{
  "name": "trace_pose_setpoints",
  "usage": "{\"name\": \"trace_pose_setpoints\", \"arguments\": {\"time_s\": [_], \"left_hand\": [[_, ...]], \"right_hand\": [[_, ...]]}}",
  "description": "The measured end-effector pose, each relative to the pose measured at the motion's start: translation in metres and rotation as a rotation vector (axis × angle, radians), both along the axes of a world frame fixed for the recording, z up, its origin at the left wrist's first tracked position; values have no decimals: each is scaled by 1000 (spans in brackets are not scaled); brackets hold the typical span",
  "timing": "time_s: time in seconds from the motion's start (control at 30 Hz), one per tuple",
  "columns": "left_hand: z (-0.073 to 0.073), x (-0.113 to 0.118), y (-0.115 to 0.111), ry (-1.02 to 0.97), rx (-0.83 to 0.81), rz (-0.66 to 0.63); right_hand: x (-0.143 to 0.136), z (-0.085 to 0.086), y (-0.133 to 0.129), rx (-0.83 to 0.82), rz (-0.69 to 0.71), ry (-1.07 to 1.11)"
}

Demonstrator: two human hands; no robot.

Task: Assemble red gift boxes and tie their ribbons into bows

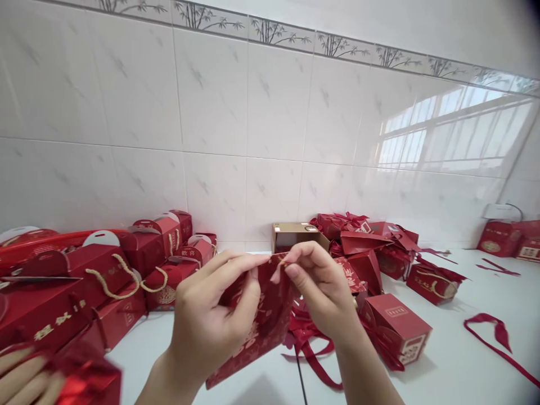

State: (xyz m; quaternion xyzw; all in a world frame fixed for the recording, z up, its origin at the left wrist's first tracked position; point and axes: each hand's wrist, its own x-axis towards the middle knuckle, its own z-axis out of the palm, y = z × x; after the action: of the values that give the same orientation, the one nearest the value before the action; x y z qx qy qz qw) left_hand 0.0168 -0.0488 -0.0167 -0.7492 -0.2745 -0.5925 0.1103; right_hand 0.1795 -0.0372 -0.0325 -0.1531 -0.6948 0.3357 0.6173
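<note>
A flat red pouch or bag (270, 315) with pale printed characters hangs tilted between my two hands. My left hand (219, 306) pinches its upper edge between thumb and fingers. At its top right corner, my right hand (318, 281) has thumb and fingertips closed on a thin cord or ribbon end, close to the left fingertips. Behind my right hand, dark red ribbons (312, 354) lie in loops on the white table (261, 388). The far side of the pouch is hidden.
Red gift boxes with rope handles (139, 253) crowd the left. Another person's hand (25, 377) holds shiny red material at the lower left. A brown carton (295, 228) stands by the wall. Red boxes (396, 326) and a loose ribbon (485, 320) lie on the right.
</note>
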Motion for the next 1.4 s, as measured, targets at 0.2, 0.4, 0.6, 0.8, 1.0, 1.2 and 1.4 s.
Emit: {"name": "trace_pose_setpoints", "arguments": {"time_s": [0.2,0.4,0.6,0.8,1.0,1.2,1.4], "left_hand": [[-1,-3,-3,-67,11,67],[-1,2,-6,-127,-49,84],[-1,4,-6,-99,-36,14],[-11,9,-3,-125,21,-110],[-20,16,4,-174,56,-168],[-17,15,18,-59,-242,17],[0,-10,18,86,-547,-1]], "right_hand": [[4,3,0,213,-423,-101],[-1,-1,1,216,-478,-142],[-1,-1,1,238,-491,-103],[-2,0,5,232,-533,30],[0,0,6,-3,-278,100],[8,2,10,-1,-549,216],[38,6,14,68,-643,98]]}}
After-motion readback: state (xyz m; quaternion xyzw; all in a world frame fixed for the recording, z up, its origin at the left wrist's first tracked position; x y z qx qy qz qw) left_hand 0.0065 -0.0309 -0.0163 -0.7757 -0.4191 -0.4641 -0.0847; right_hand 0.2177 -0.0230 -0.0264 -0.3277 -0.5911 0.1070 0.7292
